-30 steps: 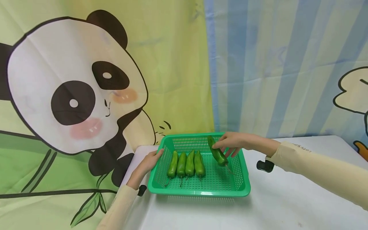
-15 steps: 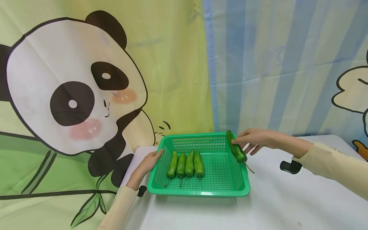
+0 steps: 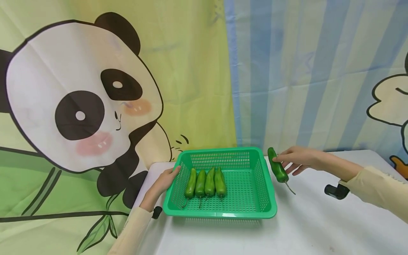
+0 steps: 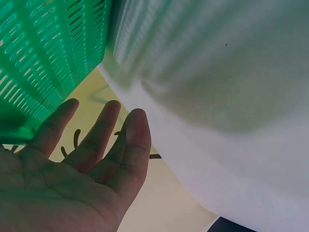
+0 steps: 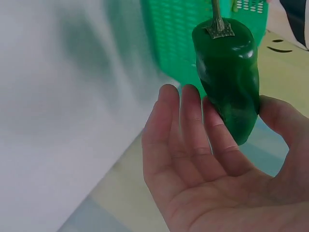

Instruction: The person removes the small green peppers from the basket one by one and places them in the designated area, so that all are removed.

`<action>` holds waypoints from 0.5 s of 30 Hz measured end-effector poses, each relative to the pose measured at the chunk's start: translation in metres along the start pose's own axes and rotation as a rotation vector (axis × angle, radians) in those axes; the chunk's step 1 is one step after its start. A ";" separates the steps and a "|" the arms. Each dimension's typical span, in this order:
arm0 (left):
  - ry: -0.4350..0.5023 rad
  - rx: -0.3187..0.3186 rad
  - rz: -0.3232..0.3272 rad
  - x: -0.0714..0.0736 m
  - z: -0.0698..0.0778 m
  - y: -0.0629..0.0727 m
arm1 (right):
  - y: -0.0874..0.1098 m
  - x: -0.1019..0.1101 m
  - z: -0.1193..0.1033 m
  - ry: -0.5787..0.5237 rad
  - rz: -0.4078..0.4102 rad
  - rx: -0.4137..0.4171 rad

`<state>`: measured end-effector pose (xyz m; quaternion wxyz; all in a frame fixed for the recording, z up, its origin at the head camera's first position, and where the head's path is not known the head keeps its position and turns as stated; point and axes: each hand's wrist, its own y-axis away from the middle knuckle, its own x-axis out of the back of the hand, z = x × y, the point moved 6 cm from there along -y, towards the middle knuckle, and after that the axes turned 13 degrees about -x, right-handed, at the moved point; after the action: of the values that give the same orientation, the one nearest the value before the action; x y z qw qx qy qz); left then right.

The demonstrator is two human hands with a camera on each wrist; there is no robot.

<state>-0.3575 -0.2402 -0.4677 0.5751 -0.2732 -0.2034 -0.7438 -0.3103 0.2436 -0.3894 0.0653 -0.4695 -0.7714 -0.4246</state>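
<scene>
My right hand point(image 3: 301, 160) pinches a green pepper point(image 3: 278, 166) between thumb and fingers, just right of the green basket point(image 3: 220, 214). In the right wrist view this pepper point(image 5: 227, 72) points its stem away from the palm, and the other fingers stand loosely beside it. Several more green peppers point(image 3: 209, 182) lie side by side in the basket's left half, stems toward the front. My left hand point(image 3: 165, 180) rests at the basket's left rim. In the left wrist view, the left hand's fingers point(image 4: 137, 140) extend loosely outside the perforated wall.
The basket stands on a white-covered table point(image 3: 312, 219). Behind it hangs a printed curtain point(image 3: 197, 88) with a panda on the left and blue stripes on the right. Dark wrist devices point(image 3: 337, 191) sit below both wrists.
My right hand has carried the pepper from inside the basket, over its right rim, to a spot outside on the right. The left hand and the other peppers have stayed in place.
</scene>
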 end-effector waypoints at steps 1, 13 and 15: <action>-0.001 0.002 0.002 0.000 0.000 0.000 | -0.003 0.000 0.004 0.001 0.004 -0.007; 0.005 0.000 0.006 0.000 0.004 0.001 | -0.036 0.003 0.053 0.140 0.096 -0.135; 0.010 -0.001 0.004 0.000 0.002 0.001 | -0.042 0.002 0.055 0.165 0.104 -0.157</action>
<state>-0.3561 -0.2391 -0.4658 0.5777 -0.2702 -0.1997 -0.7440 -0.3274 0.2762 -0.4478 0.1135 -0.4762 -0.7024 -0.5167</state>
